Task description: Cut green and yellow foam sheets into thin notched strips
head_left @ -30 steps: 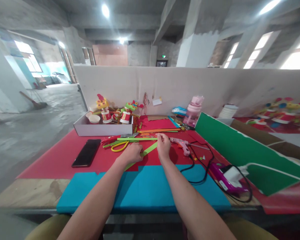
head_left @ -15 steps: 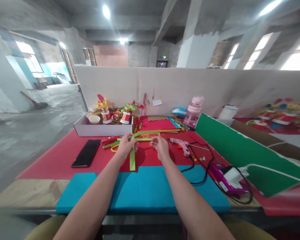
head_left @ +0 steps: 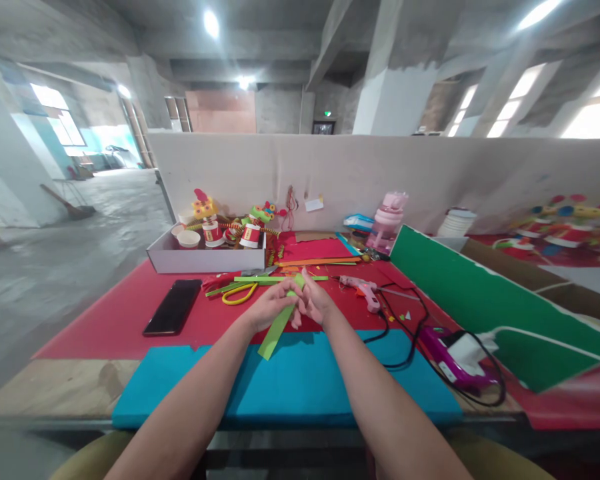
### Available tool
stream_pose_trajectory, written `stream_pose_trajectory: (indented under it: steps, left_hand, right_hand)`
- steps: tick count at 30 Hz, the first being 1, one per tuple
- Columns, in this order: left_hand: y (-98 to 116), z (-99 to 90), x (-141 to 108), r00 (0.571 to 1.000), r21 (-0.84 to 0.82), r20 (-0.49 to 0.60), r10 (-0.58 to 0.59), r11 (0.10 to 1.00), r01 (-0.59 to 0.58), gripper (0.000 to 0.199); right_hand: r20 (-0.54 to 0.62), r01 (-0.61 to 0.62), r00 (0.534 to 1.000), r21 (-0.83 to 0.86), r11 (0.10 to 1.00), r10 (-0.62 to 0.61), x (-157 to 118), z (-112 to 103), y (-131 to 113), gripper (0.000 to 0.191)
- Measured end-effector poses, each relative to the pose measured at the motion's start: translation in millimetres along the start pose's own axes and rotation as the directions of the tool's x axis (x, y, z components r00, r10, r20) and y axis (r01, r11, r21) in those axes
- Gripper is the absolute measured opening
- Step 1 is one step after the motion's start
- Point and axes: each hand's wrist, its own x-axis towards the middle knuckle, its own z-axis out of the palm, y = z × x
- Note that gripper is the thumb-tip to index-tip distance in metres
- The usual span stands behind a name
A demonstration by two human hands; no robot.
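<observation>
Over the red sheet, my left hand [head_left: 274, 305] is closed on a light green paper strip [head_left: 277, 335]. One end of the strip slants down toward me over the blue sheet [head_left: 290, 380]. My right hand [head_left: 316, 301] meets the left at the upper part of the strip, its thumb pointing up and fingers curled round the paper; part of the strip is hidden there. Just beyond lie more green strips [head_left: 222, 289] and scissors with yellow handles [head_left: 240, 294]. A pink glue gun [head_left: 364, 291] rests right of my right hand.
A black phone [head_left: 173, 307] lies at left. Behind it, a white box [head_left: 207, 261] holds paper-cup figures. At right stand a purple power strip [head_left: 455, 363] with cables and a green panel [head_left: 480, 303]. A pink bottle [head_left: 390, 217] stands at the back.
My hands have come together, and the left has moved right with the green strip. The strip's long arched part has been drawn in, and its near end now slants. The yellow scissor handles are uncovered.
</observation>
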Motion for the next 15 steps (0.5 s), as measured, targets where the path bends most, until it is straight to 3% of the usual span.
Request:
stream_pose_trajectory:
  steps: [4,6,7,9,11,13,15]
  left_hand:
    - [-2,9.1,-5,0.967,-0.001,0.205,-0.150,0.988,0.154,0.036]
    - [2,7.2,-6,0.959,0.023,0.213,-0.185,0.983,0.184,0.044]
    - [5,3.9,-6,0.974,0.039,0.152,-0.167,0.986,0.163,0.047]
    - [8,-6.7,-5,0.993,0.090,-0.115,-0.024,0.995,0.034,0.046]
    - [9,-19.9,-3,0.894,0.173,-0.419,0.157,0.981,-0.091,0.039]
    - [9,-31.3,-1,0.822,0.220,-0.530,0.206,0.970,-0.101,0.036]
    - [7,-38.0,1,0.826,0.215,-0.533,0.183,0.974,-0.076,0.040]
  right_hand:
    - [-0.241,0.136,0.964,0.103,0.985,-0.108,6,-9,-2,0.028]
    - [-0.312,0.190,0.939,0.123,0.974,-0.144,8,-15,-5,0.021]
    - [-0.311,0.187,0.940,0.124,0.974,-0.141,8,-17,-7,0.019]
    - [-0.239,0.152,0.963,0.117,0.981,-0.121,6,-19,-10,0.019]
    - [-0.119,0.090,0.990,0.096,0.991,-0.079,3,-15,-9,0.021]
    - [0.001,0.028,1.000,0.061,0.998,-0.028,0,-8,-4,0.024]
    - [0.110,-0.033,0.993,-0.016,0.999,0.034,-4,1,3,0.026]
